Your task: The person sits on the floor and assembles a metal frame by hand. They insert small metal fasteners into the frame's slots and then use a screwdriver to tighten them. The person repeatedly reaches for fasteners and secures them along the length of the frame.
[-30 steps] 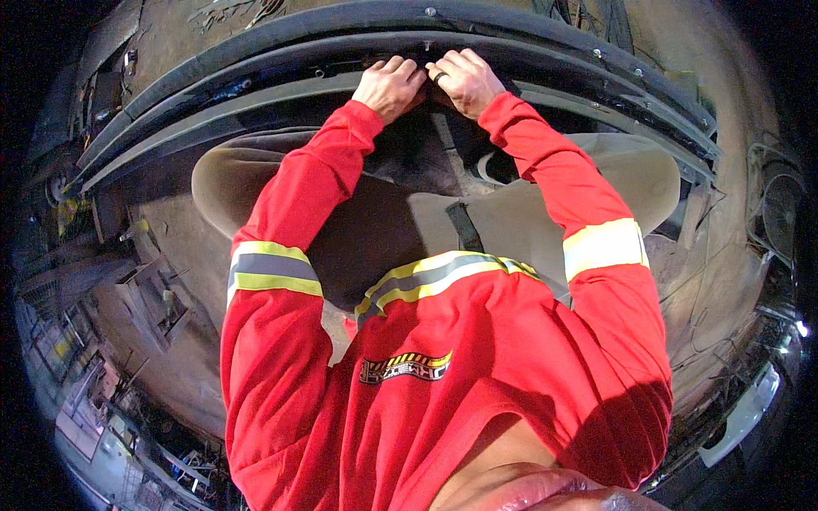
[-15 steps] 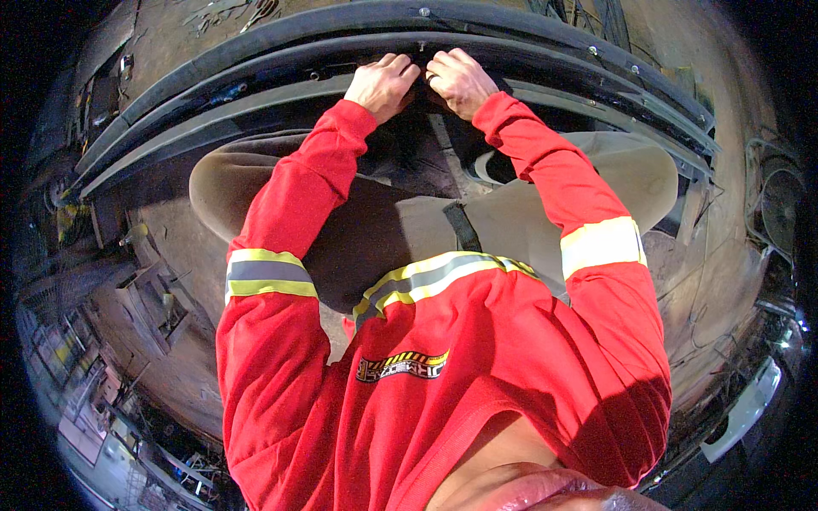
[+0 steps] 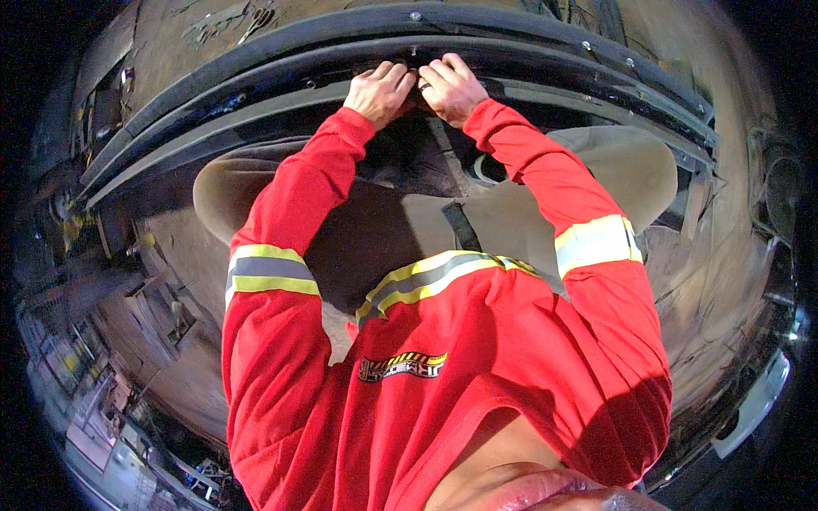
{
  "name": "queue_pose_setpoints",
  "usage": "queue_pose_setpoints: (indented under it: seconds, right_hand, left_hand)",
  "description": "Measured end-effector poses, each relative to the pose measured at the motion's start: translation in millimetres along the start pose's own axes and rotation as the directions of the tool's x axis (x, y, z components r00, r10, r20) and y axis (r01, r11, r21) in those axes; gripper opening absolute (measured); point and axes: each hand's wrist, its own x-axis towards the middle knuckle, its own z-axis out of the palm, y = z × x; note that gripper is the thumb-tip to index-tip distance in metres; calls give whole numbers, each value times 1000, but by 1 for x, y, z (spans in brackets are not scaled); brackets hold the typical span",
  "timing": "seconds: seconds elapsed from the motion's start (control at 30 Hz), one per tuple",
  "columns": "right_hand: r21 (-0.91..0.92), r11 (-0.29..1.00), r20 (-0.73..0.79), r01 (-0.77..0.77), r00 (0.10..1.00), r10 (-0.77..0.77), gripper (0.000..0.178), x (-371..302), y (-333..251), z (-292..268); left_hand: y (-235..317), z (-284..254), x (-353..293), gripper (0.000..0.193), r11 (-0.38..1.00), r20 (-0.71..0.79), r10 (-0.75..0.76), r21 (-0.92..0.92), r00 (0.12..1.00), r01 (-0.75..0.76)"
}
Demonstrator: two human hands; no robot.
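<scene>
A long dark metal beam (image 3: 528, 53) with raised parallel edges and several bolts runs crosswise in front of my bent legs. My left hand (image 3: 381, 92) is closed at the beam's near channel, its fingers curled down over the edge. Right beside it, my right hand (image 3: 452, 88) is also closed, with a dark ring on one finger. The two hands almost touch, and their fingertips dip into the shadowed channel. Whatever they pinch there is hidden. Just beyond them a small bolt (image 3: 414, 51) stands on the beam's inner face.
A bolt head (image 3: 416, 16) sits on the far rail. Blue-tinted fittings (image 3: 228, 106) lie in the channel to the left. Scrap metal pieces (image 3: 166, 311) rest on the brown floor at left, and a dark round-framed object (image 3: 780, 183) stands at far right.
The view has shifted slightly. My hands have drawn a little closer together, narrowing the gap between their fingers. Both stay at the same stretch of the beam.
</scene>
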Motion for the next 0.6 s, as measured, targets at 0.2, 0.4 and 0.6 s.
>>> queue_pose_setpoints:
  seconds: [0.2, 0.4, 0.6]
  right_hand:
    - [-39, 998, 66, -48, 997, 51, 10, 8, -9, -4]
    - [53, 999, -48, -14, 999, 17, 9, 3, -3, 0]
    - [43, 996, -24, -80, 996, 82, 10, -2, -5, -5]
  left_hand:
    - [-8, 3, 0, 29, 998, 7, 49, 43, 999, -50]
    - [-5, -2, 6, 33, 996, -47, 81, -37, 996, -83]
    - [-4, -5, 10, 37, 997, -3, 4, -82, 1000, -4]
